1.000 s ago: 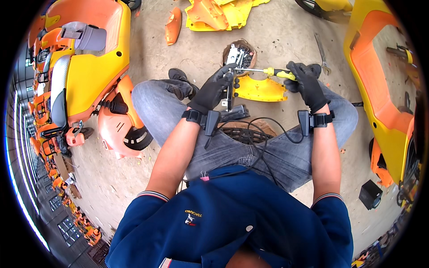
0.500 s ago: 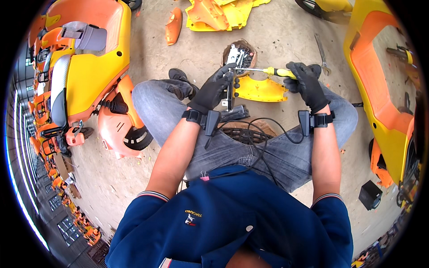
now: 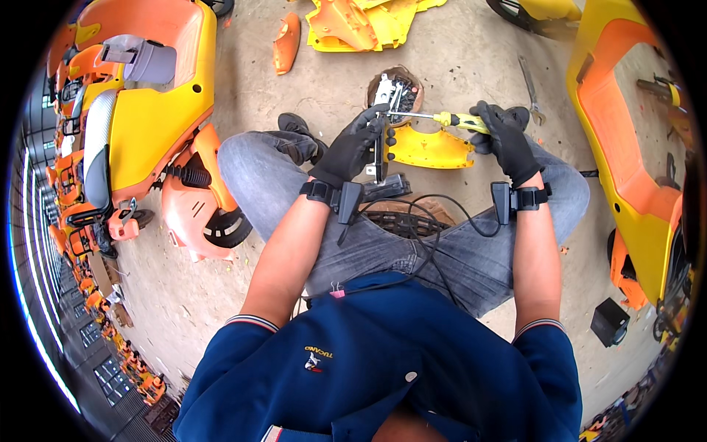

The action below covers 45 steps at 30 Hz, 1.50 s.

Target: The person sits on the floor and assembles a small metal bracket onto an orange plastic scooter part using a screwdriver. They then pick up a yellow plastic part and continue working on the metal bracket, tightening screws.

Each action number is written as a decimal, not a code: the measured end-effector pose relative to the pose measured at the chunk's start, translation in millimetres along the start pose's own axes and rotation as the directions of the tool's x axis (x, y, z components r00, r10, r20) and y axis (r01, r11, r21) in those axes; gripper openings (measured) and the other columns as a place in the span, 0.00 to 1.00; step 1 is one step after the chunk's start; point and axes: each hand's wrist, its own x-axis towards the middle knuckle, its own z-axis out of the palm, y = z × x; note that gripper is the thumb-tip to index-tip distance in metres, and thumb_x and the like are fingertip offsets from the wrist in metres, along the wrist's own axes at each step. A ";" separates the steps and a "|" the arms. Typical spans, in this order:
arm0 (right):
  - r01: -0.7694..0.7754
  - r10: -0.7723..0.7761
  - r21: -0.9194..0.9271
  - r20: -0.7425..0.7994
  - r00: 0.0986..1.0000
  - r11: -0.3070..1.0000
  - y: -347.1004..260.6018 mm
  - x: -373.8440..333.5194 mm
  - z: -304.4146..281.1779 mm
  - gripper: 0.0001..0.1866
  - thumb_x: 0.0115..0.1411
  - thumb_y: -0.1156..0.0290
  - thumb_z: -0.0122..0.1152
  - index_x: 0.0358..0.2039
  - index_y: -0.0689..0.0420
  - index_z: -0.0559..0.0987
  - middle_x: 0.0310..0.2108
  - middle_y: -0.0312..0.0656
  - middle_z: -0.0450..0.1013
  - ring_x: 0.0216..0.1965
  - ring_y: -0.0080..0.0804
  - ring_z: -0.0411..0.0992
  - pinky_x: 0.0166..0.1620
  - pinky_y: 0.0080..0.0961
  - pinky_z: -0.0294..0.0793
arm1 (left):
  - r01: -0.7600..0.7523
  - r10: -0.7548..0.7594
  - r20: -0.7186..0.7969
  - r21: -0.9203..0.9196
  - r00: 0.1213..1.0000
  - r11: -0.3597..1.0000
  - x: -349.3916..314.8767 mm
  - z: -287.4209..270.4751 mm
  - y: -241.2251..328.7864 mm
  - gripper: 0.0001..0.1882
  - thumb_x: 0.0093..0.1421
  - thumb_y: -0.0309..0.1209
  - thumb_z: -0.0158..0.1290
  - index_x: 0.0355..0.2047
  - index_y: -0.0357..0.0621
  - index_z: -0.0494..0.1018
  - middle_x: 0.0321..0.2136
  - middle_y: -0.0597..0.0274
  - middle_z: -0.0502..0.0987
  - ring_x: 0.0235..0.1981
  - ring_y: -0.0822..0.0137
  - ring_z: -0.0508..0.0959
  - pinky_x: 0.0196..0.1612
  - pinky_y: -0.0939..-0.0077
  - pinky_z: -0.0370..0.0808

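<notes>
My right hand (image 3: 505, 140), in a black glove, grips a screwdriver (image 3: 458, 120) by its yellow handle. Its metal shaft points left, and the tip meets the upper end of a narrow dark part (image 3: 380, 156) with a pale metal end. That part stands on edge in my gloved left hand (image 3: 349, 150), whose fingers close around it; what lies under them is hidden. Just right of it is a curved yellow plastic panel (image 3: 431, 149) with a scalloped edge. Beyond my hands sits a round container (image 3: 417, 90) of screws and small metal pieces.
Yellow-and-orange scooter bodies stand left (image 3: 151, 140) and right (image 3: 596, 96). A wrench (image 3: 529, 87) lies on the floor at far right, with yellow and orange panels (image 3: 353, 26) at the top. A dark block (image 3: 387, 187) and black cables (image 3: 471, 221) are near my lap.
The screwdriver handle has turned slightly in my right hand, and its fingers have shifted a little. My left hand and the dark part stay almost in place.
</notes>
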 end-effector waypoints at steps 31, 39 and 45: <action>0.011 -0.014 0.237 0.011 1.000 0.971 17.3 8.5 -14.0 0.13 0.63 0.68 0.59 0.47 0.58 0.76 0.39 0.35 0.74 0.34 0.19 0.72 0.39 0.14 0.73 | -0.007 0.043 0.130 -0.266 0.991 0.964 -1.6 -3.6 -1.3 0.30 0.67 0.41 0.48 0.66 0.53 0.53 0.49 0.53 0.74 0.49 0.56 0.77 0.52 0.43 0.75; 0.029 -0.032 0.256 0.009 0.999 0.966 23.1 9.9 -16.7 0.14 0.63 0.66 0.60 0.46 0.58 0.77 0.36 0.34 0.74 0.31 0.19 0.72 0.35 0.14 0.73 | 0.026 0.005 0.095 -0.323 0.995 0.946 -4.1 -0.9 -0.7 0.26 0.69 0.38 0.44 0.66 0.53 0.54 0.49 0.50 0.74 0.49 0.54 0.77 0.51 0.43 0.75; 0.132 -0.128 0.102 -0.048 0.991 0.986 19.0 7.7 -20.9 0.13 0.62 0.64 0.59 0.42 0.58 0.78 0.25 0.34 0.72 0.22 0.19 0.69 0.24 0.14 0.65 | 0.116 -0.093 0.123 -0.204 0.988 0.972 0.2 -7.2 -7.7 0.27 0.69 0.40 0.44 0.66 0.54 0.54 0.49 0.51 0.74 0.49 0.55 0.77 0.51 0.46 0.75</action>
